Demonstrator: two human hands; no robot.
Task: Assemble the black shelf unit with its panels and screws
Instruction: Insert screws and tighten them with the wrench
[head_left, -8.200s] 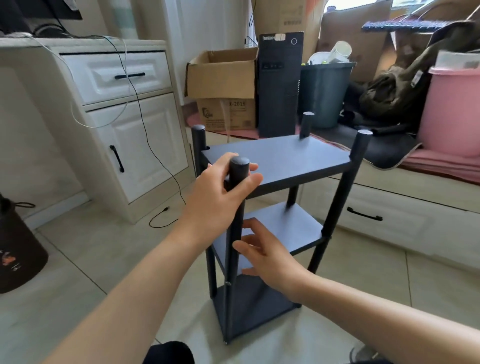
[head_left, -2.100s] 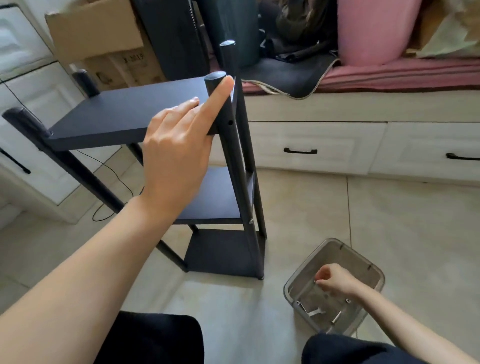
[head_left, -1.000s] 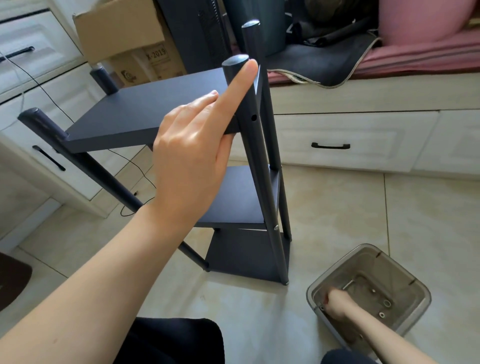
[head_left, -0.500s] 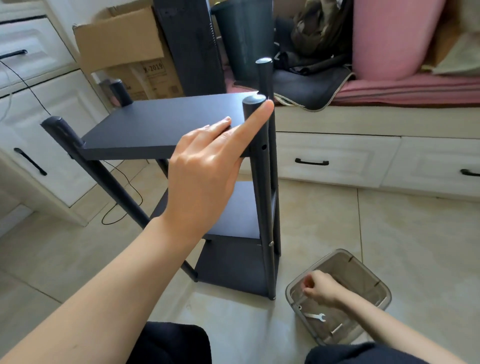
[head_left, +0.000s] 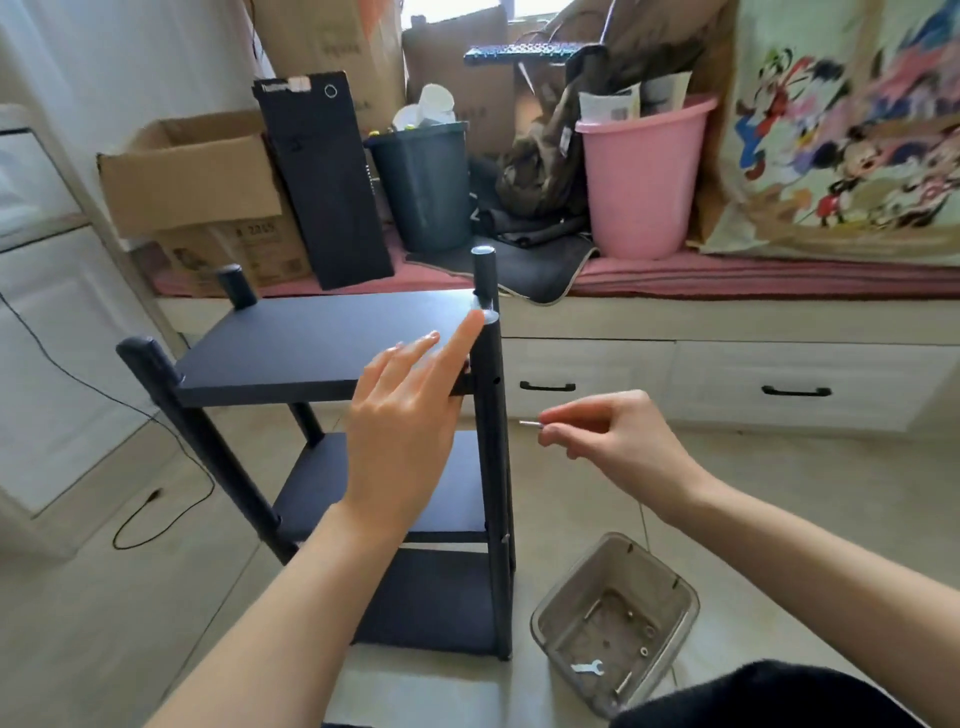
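The black shelf unit (head_left: 322, 338) stands upright on the tiled floor with three panels between four round posts. My left hand (head_left: 405, 415) lies against the front right corner of the top panel, its index finger stretched up to the top of the near right post (head_left: 491, 441). My right hand (head_left: 618, 436) hovers just right of that post and pinches a small silver screw (head_left: 531, 423), tip pointing left toward the post. An open hole shows in the post near the top panel.
A clear plastic tub (head_left: 615, 623) with a small wrench and loose hardware sits on the floor at the lower right. White drawers run behind the shelf. Cardboard boxes (head_left: 202, 197), a dark bin and a pink bucket (head_left: 644, 176) crowd the bench behind.
My right hand has come up out of the plastic tub with a screw and now holds it beside the near right post. My left hand has stayed at the top corner.
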